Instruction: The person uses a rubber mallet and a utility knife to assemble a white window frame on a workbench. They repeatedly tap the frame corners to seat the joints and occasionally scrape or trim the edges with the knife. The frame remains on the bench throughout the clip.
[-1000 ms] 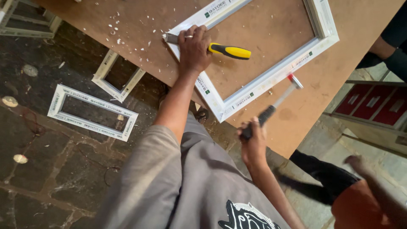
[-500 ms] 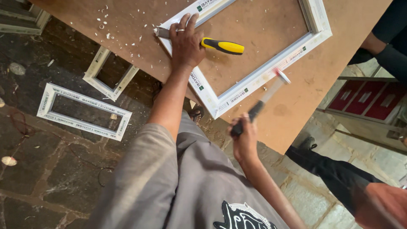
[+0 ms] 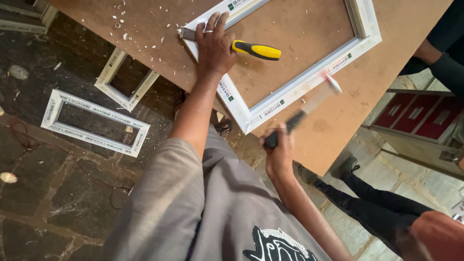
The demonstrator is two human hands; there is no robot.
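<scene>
Grey-sleeved person stands over the brown board tabletop [image 3: 159,43]. Near: right hand [image 3: 279,153] fisted tight round the dark handle of a hammer [image 3: 309,108]; shaft blurred, long axis running up-right, head just beside the near rail of the white window frame [image 3: 299,89]. Further: left hand [image 3: 212,48], arm stretched out, presses palm-down on the frame's left corner, fingers spread flat over a yellow-handled chisel [image 3: 251,49]; chisel lies across the corner, handle pointing right. Can't tell whether the fingers wrap it. Spare frames on the stone floor [image 3: 38,193].
</scene>
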